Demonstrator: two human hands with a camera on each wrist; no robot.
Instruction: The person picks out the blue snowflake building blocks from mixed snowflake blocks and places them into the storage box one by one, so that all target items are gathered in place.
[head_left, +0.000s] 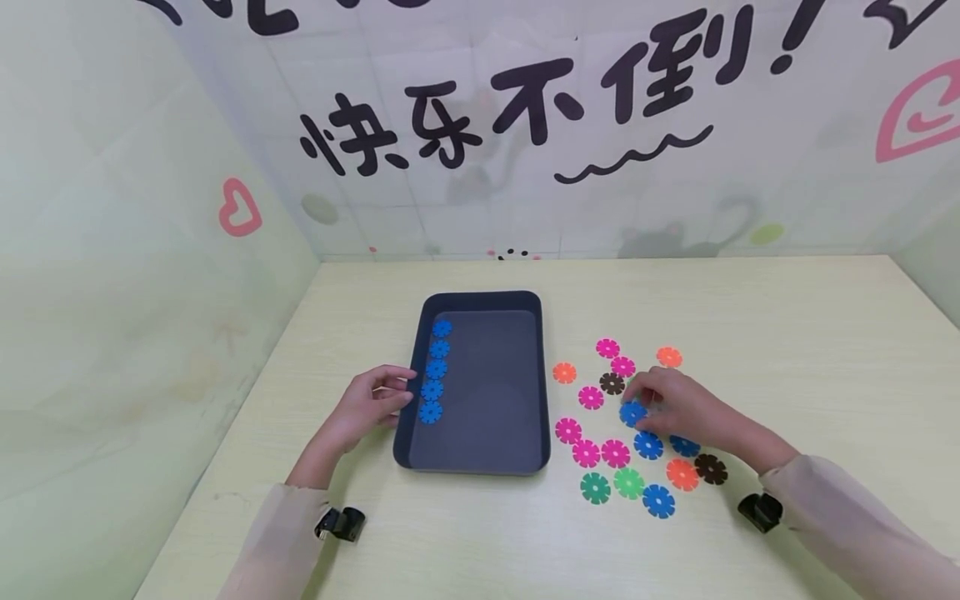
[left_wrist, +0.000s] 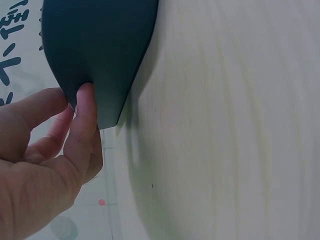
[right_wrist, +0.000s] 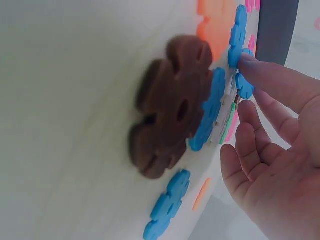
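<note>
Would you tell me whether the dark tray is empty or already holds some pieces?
Not empty: the tray holds five blue discs along its left wall.

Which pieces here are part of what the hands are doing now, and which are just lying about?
In hand:
- blue disc under the right hand
- tray, touched by the left hand
- blue discs in tray

Lying about:
- pink discs
- orange disc
- green discs
- brown disc

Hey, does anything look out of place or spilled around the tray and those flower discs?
Nothing stands out. Five blue discs line the tray's left side; the other discs lie flat on the table, undamaged.
</note>
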